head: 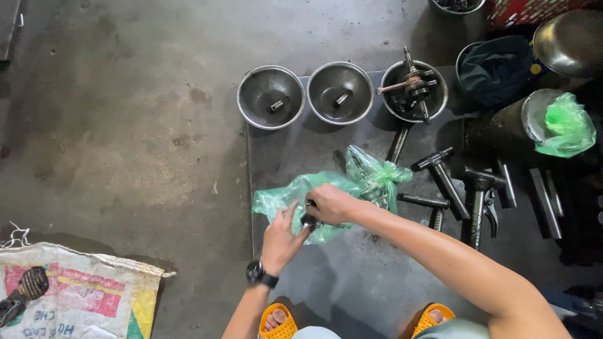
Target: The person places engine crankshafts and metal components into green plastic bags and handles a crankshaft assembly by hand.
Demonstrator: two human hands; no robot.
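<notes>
— What's around the hands?
— Three steel bowls [271, 97] behind, hammers [440, 176] to the right.
— And the grip?
— Right hand [331, 203] closed on a dark part [309, 220], left hand [281, 240] fingers spread, touching the green bag [286, 198] on the mat [352, 276]. Bag's contents unclear.

A crumpled, translucent green plastic bag [295, 198] lies on the dark metal sheet [352, 276], just below the middle of the view, its loose end spread toward nine o'clock. A small dark metal part [309, 220] sits at its lower edge, toward six o'clock. At three o'clock, touching it, lies a second green plastic bag [377, 177], knotted shut around metal parts.
</notes>
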